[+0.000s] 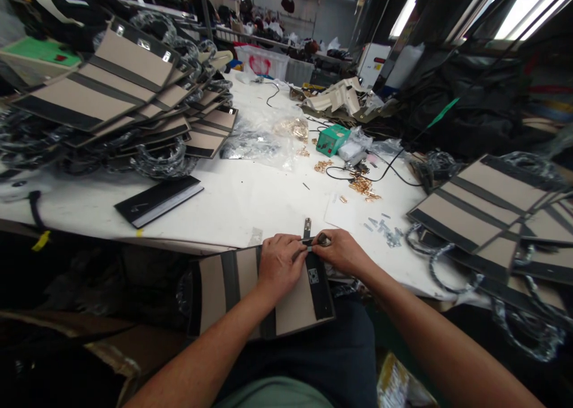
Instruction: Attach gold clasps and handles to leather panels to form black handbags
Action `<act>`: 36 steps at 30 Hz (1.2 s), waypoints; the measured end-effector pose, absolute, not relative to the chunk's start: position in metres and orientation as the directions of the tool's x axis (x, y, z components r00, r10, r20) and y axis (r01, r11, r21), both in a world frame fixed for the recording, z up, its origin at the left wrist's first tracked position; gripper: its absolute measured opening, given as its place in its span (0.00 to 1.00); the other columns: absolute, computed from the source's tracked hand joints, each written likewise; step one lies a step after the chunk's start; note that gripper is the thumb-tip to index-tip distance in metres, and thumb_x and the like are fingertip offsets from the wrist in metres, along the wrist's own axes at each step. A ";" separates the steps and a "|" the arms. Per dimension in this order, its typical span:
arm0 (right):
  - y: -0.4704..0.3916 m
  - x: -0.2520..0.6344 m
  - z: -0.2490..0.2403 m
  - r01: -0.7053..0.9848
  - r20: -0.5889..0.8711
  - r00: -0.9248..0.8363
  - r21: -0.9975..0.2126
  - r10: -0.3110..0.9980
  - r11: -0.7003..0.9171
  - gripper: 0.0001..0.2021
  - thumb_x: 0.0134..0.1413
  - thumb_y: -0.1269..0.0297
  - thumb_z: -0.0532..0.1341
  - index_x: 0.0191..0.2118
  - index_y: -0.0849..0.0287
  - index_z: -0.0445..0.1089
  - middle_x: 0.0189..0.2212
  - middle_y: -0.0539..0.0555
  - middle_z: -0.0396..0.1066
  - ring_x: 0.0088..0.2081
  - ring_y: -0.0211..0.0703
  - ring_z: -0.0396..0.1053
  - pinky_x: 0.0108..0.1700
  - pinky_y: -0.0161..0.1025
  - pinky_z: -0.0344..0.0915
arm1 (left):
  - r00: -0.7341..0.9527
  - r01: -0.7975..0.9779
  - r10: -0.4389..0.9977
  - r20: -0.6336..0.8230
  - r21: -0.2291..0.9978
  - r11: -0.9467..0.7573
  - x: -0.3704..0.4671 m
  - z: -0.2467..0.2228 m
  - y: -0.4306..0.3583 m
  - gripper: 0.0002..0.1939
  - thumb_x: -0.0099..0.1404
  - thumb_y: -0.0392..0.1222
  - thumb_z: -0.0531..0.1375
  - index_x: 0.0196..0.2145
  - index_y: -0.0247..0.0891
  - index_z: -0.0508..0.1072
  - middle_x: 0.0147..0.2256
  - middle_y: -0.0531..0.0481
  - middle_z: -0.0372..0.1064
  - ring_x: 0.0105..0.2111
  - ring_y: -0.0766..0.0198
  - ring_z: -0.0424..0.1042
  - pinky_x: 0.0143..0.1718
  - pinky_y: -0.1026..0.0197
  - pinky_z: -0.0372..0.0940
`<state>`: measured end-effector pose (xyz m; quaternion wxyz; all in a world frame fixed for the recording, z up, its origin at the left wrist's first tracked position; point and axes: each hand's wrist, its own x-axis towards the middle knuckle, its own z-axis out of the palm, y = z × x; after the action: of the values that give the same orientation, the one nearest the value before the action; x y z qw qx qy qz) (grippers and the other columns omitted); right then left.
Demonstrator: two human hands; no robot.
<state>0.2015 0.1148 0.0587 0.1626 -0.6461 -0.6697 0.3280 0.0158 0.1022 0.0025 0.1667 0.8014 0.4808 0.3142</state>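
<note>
A beige panel with dark grey bands [293, 312] lies across the lap, its far edge at the table edge. My left hand [282, 261] rests on its upper part, fingers pressed together near a small metal piece. My right hand [338, 249] is closed on a small dark metal tool [323, 239] at the panel's top right corner. A narrow metal strip [307, 226] stands out just beyond the fingers. On the panel's dark right band sits a square metal plate [313, 276]. What exactly the left fingertips pinch is too small to tell.
Similar panels are stacked at the left [120, 79] and right [483, 199]. A black folder-like piece [159, 202] lies front left on the white table [268, 193]. Gold metal pieces [362, 185], silver plates [389, 235], a green box [332, 140] and a black cable are further right.
</note>
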 end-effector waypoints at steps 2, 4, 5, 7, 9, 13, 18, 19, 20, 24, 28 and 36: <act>0.116 0.200 0.058 0.760 -0.208 -0.109 -0.648 0.972 -0.053 0.04 0.51 0.66 0.63 0.31 0.57 0.77 0.26 0.50 0.77 0.31 0.42 0.72 0.33 0.34 0.62 | 0.338 0.668 0.879 0.336 0.572 -0.476 0.016 0.003 0.102 0.07 0.68 0.41 0.61 0.43 0.46 0.78 0.48 0.49 0.76 0.50 0.52 0.70 0.49 0.46 0.62; 0.116 0.199 0.058 0.759 -0.212 -0.102 -0.648 0.972 -0.062 0.05 0.51 0.66 0.62 0.31 0.57 0.77 0.26 0.50 0.77 0.31 0.42 0.72 0.33 0.34 0.62 | 0.333 0.669 0.883 0.331 0.577 -0.469 0.017 0.003 0.103 0.09 0.69 0.43 0.61 0.45 0.49 0.79 0.48 0.50 0.76 0.50 0.53 0.70 0.49 0.46 0.62; 0.115 0.199 0.058 0.759 -0.214 -0.097 -0.648 0.972 -0.067 0.05 0.52 0.67 0.62 0.31 0.57 0.77 0.26 0.50 0.77 0.31 0.42 0.72 0.33 0.34 0.62 | 0.329 0.670 0.885 0.329 0.580 -0.464 0.018 0.003 0.103 0.09 0.69 0.44 0.61 0.45 0.50 0.79 0.48 0.51 0.76 0.50 0.53 0.70 0.49 0.46 0.62; 0.115 0.199 0.058 0.758 -0.208 -0.092 -0.649 0.974 -0.067 0.06 0.51 0.67 0.62 0.31 0.57 0.77 0.27 0.50 0.77 0.31 0.42 0.72 0.33 0.34 0.62 | 0.318 0.673 0.890 0.328 0.584 -0.455 0.019 0.003 0.104 0.08 0.69 0.45 0.61 0.43 0.51 0.80 0.48 0.52 0.76 0.49 0.54 0.70 0.48 0.46 0.61; 0.115 0.200 0.057 0.745 -0.220 -0.096 -0.663 0.971 -0.077 0.06 0.51 0.66 0.62 0.31 0.57 0.77 0.26 0.50 0.77 0.30 0.41 0.72 0.33 0.34 0.62 | 0.310 0.679 0.892 0.328 0.580 -0.449 0.020 0.003 0.104 0.08 0.70 0.46 0.61 0.42 0.51 0.80 0.47 0.51 0.76 0.49 0.54 0.70 0.48 0.46 0.61; 0.118 0.208 0.053 0.653 -0.323 -0.089 -0.733 0.942 -0.190 0.08 0.49 0.64 0.63 0.35 0.57 0.78 0.22 0.48 0.75 0.27 0.40 0.71 0.30 0.33 0.62 | 0.322 0.693 0.887 0.330 0.557 -0.458 0.022 0.002 0.104 0.08 0.71 0.45 0.60 0.41 0.49 0.80 0.48 0.50 0.76 0.49 0.53 0.70 0.47 0.46 0.61; 0.122 0.215 0.049 0.585 -0.347 -0.080 -0.775 0.934 -0.238 0.09 0.48 0.65 0.62 0.35 0.58 0.78 0.22 0.47 0.74 0.26 0.39 0.70 0.30 0.32 0.62 | 0.352 0.695 0.876 0.328 0.536 -0.480 0.020 0.002 0.106 0.09 0.71 0.46 0.59 0.41 0.49 0.80 0.48 0.50 0.75 0.50 0.53 0.70 0.48 0.46 0.60; 0.122 0.215 0.048 0.589 -0.341 -0.081 -0.774 0.937 -0.231 0.08 0.48 0.64 0.63 0.35 0.58 0.77 0.22 0.47 0.74 0.26 0.39 0.70 0.29 0.32 0.62 | 0.357 0.695 0.876 0.326 0.533 -0.482 0.020 0.003 0.107 0.09 0.71 0.46 0.59 0.41 0.49 0.80 0.48 0.50 0.75 0.50 0.53 0.70 0.47 0.46 0.60; 0.122 0.215 0.048 0.594 -0.333 -0.082 -0.773 0.939 -0.222 0.08 0.48 0.64 0.63 0.35 0.58 0.77 0.22 0.47 0.74 0.26 0.38 0.70 0.29 0.32 0.61 | 0.358 0.696 0.876 0.323 0.532 -0.481 0.020 0.003 0.107 0.09 0.71 0.46 0.59 0.40 0.49 0.80 0.48 0.50 0.75 0.49 0.53 0.70 0.47 0.46 0.60; 0.121 0.213 0.049 0.645 -0.308 -0.073 -0.740 0.949 -0.191 0.08 0.48 0.63 0.63 0.34 0.59 0.78 0.22 0.47 0.73 0.26 0.38 0.69 0.28 0.33 0.60 | 0.353 0.698 0.881 0.314 0.539 -0.472 0.020 0.003 0.108 0.07 0.70 0.45 0.61 0.40 0.49 0.80 0.48 0.51 0.76 0.50 0.53 0.70 0.47 0.47 0.59; 0.120 0.209 0.050 0.682 -0.256 -0.062 -0.716 0.965 -0.146 0.08 0.48 0.64 0.61 0.32 0.59 0.78 0.22 0.47 0.72 0.27 0.38 0.68 0.28 0.33 0.59 | 0.336 0.694 0.884 0.324 0.549 -0.465 0.022 0.002 0.109 0.06 0.69 0.44 0.62 0.41 0.50 0.80 0.47 0.52 0.76 0.49 0.54 0.70 0.47 0.47 0.58; 0.121 0.213 0.044 0.563 -0.284 -0.122 -0.809 0.951 -0.169 0.10 0.46 0.67 0.59 0.33 0.59 0.78 0.24 0.47 0.72 0.28 0.37 0.66 0.29 0.33 0.58 | 0.387 0.683 0.862 0.328 0.527 -0.507 0.020 0.000 0.109 0.08 0.70 0.44 0.60 0.44 0.51 0.79 0.51 0.53 0.75 0.51 0.55 0.70 0.47 0.48 0.58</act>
<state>0.2130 0.1215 0.0439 0.2202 -0.6249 -0.6059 0.4404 0.0204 0.1088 0.0003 0.1547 0.8182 0.4719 0.2897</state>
